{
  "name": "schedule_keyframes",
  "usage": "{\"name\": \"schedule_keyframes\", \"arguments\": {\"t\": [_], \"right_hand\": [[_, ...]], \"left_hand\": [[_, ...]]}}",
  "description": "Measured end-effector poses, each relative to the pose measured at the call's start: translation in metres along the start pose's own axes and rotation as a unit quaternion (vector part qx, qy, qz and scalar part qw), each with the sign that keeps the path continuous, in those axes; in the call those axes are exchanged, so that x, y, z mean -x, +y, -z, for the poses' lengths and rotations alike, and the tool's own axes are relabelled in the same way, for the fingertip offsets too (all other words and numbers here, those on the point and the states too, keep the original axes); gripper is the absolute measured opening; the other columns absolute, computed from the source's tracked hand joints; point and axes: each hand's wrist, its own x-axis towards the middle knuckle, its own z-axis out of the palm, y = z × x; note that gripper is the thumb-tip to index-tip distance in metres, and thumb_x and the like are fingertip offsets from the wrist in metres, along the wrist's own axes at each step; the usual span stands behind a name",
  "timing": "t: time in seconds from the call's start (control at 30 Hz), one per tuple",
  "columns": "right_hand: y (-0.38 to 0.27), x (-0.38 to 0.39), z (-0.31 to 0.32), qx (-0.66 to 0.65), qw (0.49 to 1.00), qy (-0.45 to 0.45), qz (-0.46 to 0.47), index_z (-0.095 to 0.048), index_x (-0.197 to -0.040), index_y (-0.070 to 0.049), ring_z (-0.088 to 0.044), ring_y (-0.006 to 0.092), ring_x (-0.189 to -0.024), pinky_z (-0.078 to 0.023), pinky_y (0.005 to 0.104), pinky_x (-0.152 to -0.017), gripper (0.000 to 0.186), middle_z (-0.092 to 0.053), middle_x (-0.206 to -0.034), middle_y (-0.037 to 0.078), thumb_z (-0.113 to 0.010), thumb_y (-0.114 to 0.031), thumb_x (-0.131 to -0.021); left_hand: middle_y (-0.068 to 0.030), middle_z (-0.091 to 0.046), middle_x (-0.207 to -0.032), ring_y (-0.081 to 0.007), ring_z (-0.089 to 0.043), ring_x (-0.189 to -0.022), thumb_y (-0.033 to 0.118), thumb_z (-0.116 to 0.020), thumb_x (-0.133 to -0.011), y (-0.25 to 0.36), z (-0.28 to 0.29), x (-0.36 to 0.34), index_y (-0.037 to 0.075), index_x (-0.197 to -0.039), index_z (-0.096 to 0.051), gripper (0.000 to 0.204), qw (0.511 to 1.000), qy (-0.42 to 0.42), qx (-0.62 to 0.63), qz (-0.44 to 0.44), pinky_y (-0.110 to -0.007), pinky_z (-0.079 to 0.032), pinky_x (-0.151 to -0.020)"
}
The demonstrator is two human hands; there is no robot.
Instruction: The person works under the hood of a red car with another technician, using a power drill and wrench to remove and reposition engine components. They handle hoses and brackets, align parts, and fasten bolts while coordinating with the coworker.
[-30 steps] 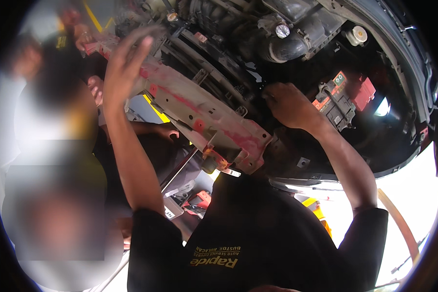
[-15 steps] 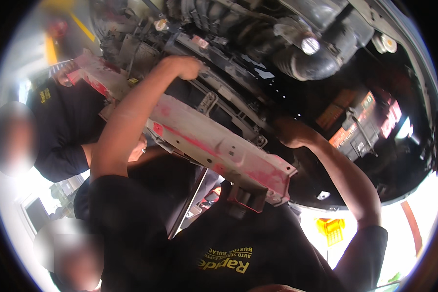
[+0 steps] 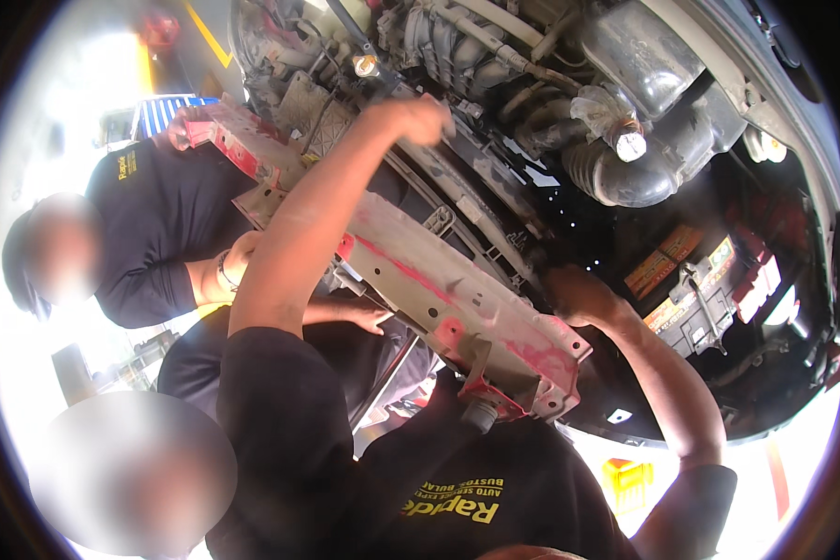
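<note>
My left hand (image 3: 413, 121) is over the upper edge of the radiator (image 3: 471, 210), in the open front of an engine bay. Its fingers are curled, their tips blurred, and what they hold cannot be made out. My right hand (image 3: 577, 297) reaches into shadow by the radiator's other end, its fingers hidden. Between my forearms runs a long pale metal crossbeam (image 3: 448, 285) with red patches and several holes. A bracket (image 3: 490, 397) with red edges hangs under the beam's near right end.
Two co-workers in dark shirts stand at the left; one co-worker's hand (image 3: 373, 317) is just below the beam. A battery (image 3: 695, 308) sits at the right. Beyond the radiator are a ribbed intake hose (image 3: 602, 177) and a plastic-wrapped opening (image 3: 611, 117).
The view has shifted, so most things appear farther right and lower. My left hand has risen slightly relative to the radiator. A co-worker's hand now shows below the beam.
</note>
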Motion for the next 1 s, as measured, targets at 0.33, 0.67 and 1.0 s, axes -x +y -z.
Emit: {"name": "schedule_keyframes", "arguments": {"t": [0.33,0.67,1.0], "right_hand": [[-0.028,-0.086,0.057,0.004,0.957,0.291,0.022,-0.075,-0.113,-0.001,-0.077,0.0474,-0.103,-0.062,0.0549,-0.094,0.036,-0.079,-0.099,0.024,-0.071,-0.036,-0.105],[-0.060,-0.124,0.035,-0.022,0.995,0.094,0.022,-0.088,-0.101,-0.007,-0.084,0.0390,-0.100,-0.067,0.0490,-0.085,0.026,-0.083,-0.098,0.023,-0.087,-0.033,-0.095],[-0.057,-0.121,0.037,-0.009,0.985,0.170,-0.006,-0.085,-0.112,-0.006,-0.079,0.0357,-0.113,-0.065,0.0458,-0.092,0.029,-0.079,-0.120,0.024,-0.080,-0.030,-0.097]], "left_hand": [[-0.0155,-0.073,-0.148,-0.0392,-0.070,-0.136,0.027,-0.057,-0.114,-0.041,0.034,0.005,0.008,-0.136,-0.080,0.037,0.934,0.148,-0.143,0.292,-0.050,-0.054,-0.118],[-0.0222,-0.073,-0.141,-0.0390,-0.067,-0.137,0.004,-0.061,-0.104,-0.066,0.008,0.039,0.004,-0.126,-0.078,0.029,0.949,0.151,-0.121,0.248,-0.049,-0.058,-0.113],[-0.0248,-0.073,-0.139,-0.0446,-0.069,-0.133,0.002,-0.062,-0.101,-0.074,-0.006,0.038,0.002,-0.127,-0.077,0.030,0.946,0.153,-0.146,0.245,-0.052,-0.058,-0.112]]}}
